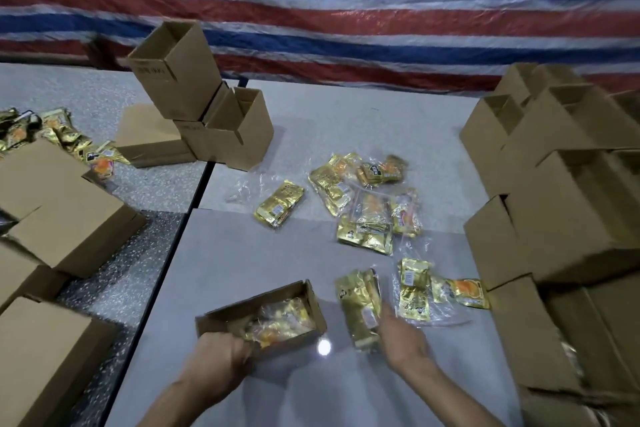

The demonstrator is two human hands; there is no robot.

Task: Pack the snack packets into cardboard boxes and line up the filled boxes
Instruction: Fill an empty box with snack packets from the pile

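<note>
Field notes, all positions taken from the small open brown cardboard box (316,308) nearest the person.

- Red, white and blue striped plastic tarpaulin (346,10): hangs as a backdrop far behind the box.
- Grey speckled tabletops (242,253): butted together, they carry the box and everything else.
- Tall stack of brown cardboard cartons (554,218): right of the box, the upper ones open-mouthed.
- Flat closed brown cartons (62,218): left of the box, blurred.
- Three empty upright cartons (207,107): behind the box and a little left, with the top one perched at a tilt.
- Loose gold foil snack packets (363,204): strewn behind and to the right of the box. Some carry orange print and several are bagged in crinkled clear plastic.
- Second heap of gold packets (52,135): far to the left rear.
- The box itself: flaps up, with gold and orange packets in clear wrap lying inside.
- Bundle of gold foil packets (356,305): just right of the box, motion-blurred.
- Left hand (218,355): clenched over the box's near wall.
- Right hand (403,340): fingers grasping the bundle at its lower edge.
</note>
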